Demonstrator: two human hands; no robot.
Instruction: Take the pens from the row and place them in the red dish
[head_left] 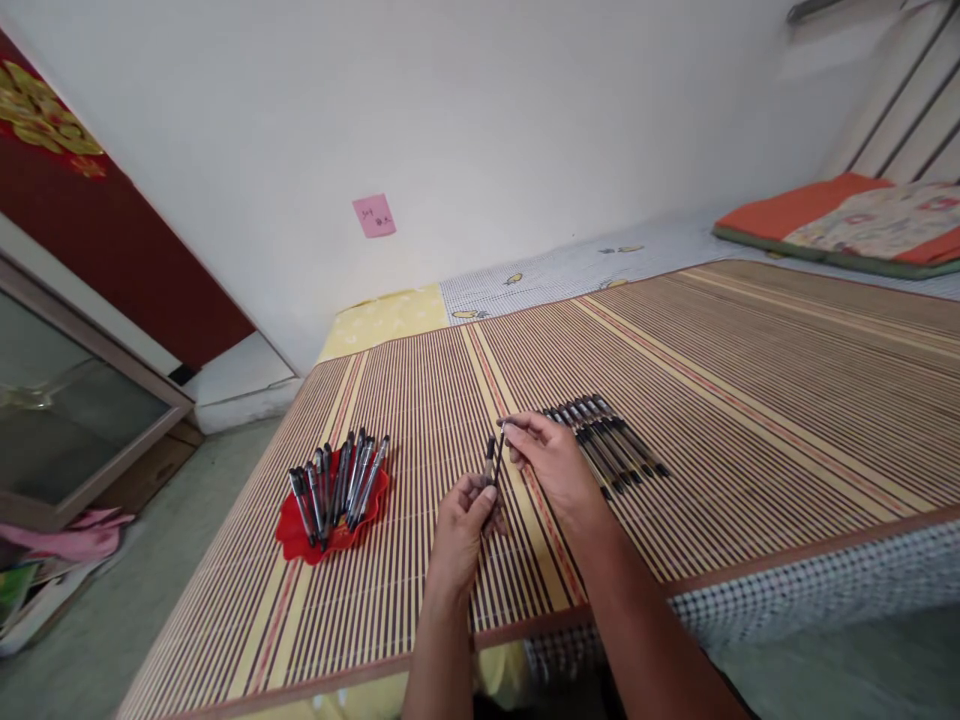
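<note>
My left hand (pixel 461 525) is closed around the lower part of a dark pen barrel (pixel 490 460), held upright above the striped bamboo mat (pixel 750 400). My right hand (pixel 551 460) pinches a thin pen refill (pixel 499 450) beside the barrel's top. A red star-shaped dish (pixel 300 540) to the left of my hands holds several dark pens (pixel 341 480). Just right of my right hand, several more pens (pixel 611 440) lie in a neat row on the mat.
The mat covers a bed that ends at a near edge with checked fabric (pixel 787 600). An orange folded cushion (pixel 847 215) lies at the far right. A pink sticky note (pixel 373 215) is on the white wall. Glass-fronted furniture (pixel 67 400) stands on the left.
</note>
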